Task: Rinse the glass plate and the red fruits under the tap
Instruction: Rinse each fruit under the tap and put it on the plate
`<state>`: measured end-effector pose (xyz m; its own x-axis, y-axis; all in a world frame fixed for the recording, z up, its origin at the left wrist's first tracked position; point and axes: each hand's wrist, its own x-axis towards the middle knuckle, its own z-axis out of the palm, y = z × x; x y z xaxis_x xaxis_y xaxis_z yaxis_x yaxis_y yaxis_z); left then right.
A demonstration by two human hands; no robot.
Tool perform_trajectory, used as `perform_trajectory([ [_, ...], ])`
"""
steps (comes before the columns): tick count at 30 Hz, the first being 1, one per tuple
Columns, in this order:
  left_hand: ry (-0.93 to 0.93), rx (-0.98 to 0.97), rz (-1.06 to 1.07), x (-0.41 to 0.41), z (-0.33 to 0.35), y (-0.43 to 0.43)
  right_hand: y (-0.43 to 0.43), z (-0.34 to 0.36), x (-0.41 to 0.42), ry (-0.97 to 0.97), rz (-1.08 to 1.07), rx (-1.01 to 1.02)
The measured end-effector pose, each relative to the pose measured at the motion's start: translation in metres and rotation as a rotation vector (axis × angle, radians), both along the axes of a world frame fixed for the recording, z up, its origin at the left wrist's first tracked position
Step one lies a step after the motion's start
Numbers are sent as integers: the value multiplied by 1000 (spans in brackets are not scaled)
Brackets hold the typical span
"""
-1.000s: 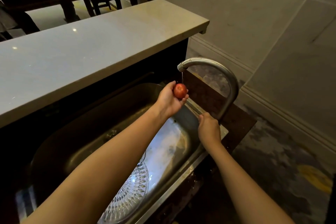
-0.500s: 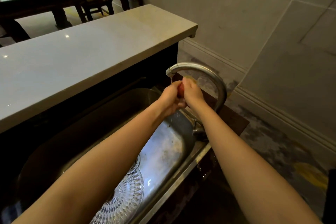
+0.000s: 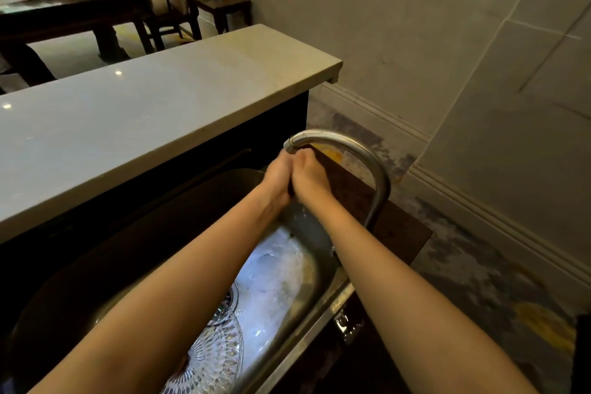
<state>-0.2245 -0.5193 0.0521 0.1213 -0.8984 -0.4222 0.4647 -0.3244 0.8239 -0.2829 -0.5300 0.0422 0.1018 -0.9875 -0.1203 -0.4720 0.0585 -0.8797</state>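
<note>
Our fingers [image 3: 289, 158]: curled shut, left hand [image 3: 277, 176] pressed against right hand [image 3: 309, 176] under the curved steel tap spout [image 3: 345, 141]; any fruit between them hidden. Cut-glass patterned plate [image 3: 212, 358]: flat in the steel sink [image 3: 297, 301], below our forearms.

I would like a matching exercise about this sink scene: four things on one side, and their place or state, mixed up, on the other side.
Things:
1. glass plate
2. tap spout
3. left hand
4. counter top

Places or states:
A. arches over the two hands
B. lies in the sink, partly hidden by an arm
C. pressed against the right hand under the spout
D. pale slab behind the sink

Pairs: 1-B, 2-A, 3-C, 4-D
</note>
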Motion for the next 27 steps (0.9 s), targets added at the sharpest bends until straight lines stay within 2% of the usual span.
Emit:
perform_trajectory([
  [3, -48, 14, -23, 10, -4, -1, 15, -5, -3, 39, 138, -93],
  [6, -61, 59, -111, 0, 2, 9, -8, 4, -5, -2, -79, 64],
  [8, -31, 49, -92, -5, 4, 9, -16, 7, -3, -84, -110, 143],
  [13, -63, -10, -18, 11, 0, 7, 9, -3, -3, -132, 153, 24],
  [17, -39, 31, -89, -4, 3, 17, -9, 0, -4, -214, -196, 152],
  [18, -20, 29, -74, -5, 3, 17, -9, -1, -3, -230, -190, 160],
  [22, -109, -21, -18, 7, -5, 13, 15, -11, 0, -149, 113, 22],
  [24, -124, 1, -64, 4, -4, 16, 12, -9, -1, -163, 0, 35],
  [26, -78, -1, -83, -4, -5, 20, -2, -8, 1, -190, -196, 179],
  [27, -51, 0, -69, -6, -5, 20, -5, -7, 1, -192, -223, 224],
])
